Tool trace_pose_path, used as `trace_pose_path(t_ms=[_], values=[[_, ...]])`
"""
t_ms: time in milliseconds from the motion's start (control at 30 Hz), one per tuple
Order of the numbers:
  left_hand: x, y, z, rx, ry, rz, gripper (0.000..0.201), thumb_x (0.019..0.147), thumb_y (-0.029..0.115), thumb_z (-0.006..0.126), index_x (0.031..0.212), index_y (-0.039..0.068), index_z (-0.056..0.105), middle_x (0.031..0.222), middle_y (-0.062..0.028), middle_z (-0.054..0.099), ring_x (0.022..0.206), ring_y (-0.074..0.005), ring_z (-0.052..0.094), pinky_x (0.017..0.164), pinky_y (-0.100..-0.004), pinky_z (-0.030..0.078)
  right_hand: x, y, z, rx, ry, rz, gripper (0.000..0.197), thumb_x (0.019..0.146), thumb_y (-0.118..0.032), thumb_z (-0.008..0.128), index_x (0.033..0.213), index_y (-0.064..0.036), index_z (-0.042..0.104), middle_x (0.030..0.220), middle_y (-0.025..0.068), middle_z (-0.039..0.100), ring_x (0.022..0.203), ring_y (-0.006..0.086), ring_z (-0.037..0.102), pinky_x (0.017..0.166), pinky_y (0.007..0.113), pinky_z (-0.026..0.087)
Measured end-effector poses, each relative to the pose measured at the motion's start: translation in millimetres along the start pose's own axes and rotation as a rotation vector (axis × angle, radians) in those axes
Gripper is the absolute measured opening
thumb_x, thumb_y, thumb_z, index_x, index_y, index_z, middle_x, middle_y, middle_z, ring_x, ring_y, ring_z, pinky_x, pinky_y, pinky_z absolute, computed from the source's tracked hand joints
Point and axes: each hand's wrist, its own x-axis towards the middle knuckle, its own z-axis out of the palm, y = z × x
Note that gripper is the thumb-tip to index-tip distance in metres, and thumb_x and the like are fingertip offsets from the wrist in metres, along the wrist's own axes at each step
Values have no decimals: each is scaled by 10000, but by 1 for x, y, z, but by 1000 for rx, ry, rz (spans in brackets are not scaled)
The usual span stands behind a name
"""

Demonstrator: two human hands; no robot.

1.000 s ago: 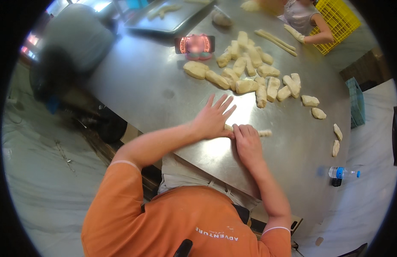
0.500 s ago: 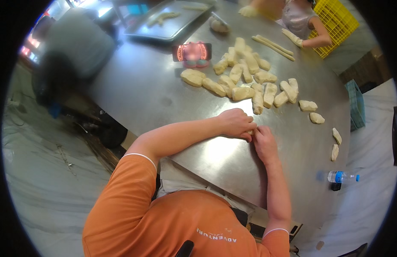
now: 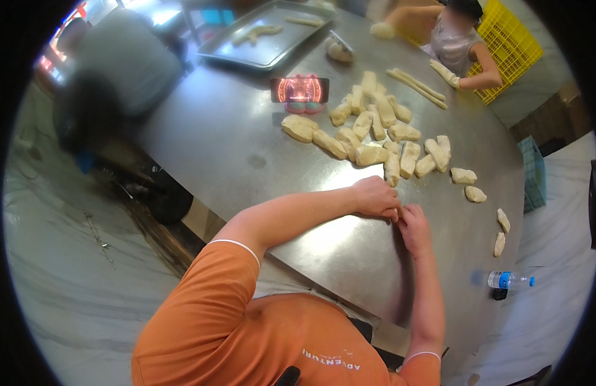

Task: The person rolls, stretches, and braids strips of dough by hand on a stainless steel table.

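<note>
My left hand and my right hand meet low over the steel table, their fingertips together. Both are closed in a pinch on a small piece of dough, mostly hidden by the fingers now; a pale bit of it showed between them a moment earlier. Just beyond my left knuckles lies a heap of thick pale dough pieces, some stacked across one another. To the right, two shorter dough pieces and two thin ones lie apart on the steel.
Toward the back of the table stand a propped phone, a metal tray with dough strips and a round bundle. Long dough strips lie near a gloved co-worker. A water bottle lies at the right.
My view has shifted, so the table sits lower in it. My hands stay together and have slid slightly rightward past the dough heap. The pale bit between my fingers has gone from sight.
</note>
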Motion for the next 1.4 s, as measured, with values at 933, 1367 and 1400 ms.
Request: trace_pose_path(t_ms=[933,1367,1400], values=[[-52,47,-11,44,-55,-79,645,1010,457,726,1535,105,599,1625,-131,553,1549,-340,468,1285,-499,373,-109,214,-80,-414,717,613,476,969,-224,761,1388,-12,685,1504,242,620,1461,445,516,1237,527,420],[-29,53,-10,14,-64,-87,652,983,380,764,1518,52,585,1600,-166,564,1489,-381,516,1250,-514,404,-145,352,-154,-597,682,1063,496,944,-446,805,1184,-16,744,1194,272,745,1111,476,712,927,573,562],[-24,50,-6,5,-50,-63,646,984,376,761,1514,51,584,1599,-164,566,1487,-375,519,1253,-508,405,-169,370,-161,-585,762,1006,471,946,-449,807,1121,-14,766,1136,268,752,1100,469,711,937,568,558]])
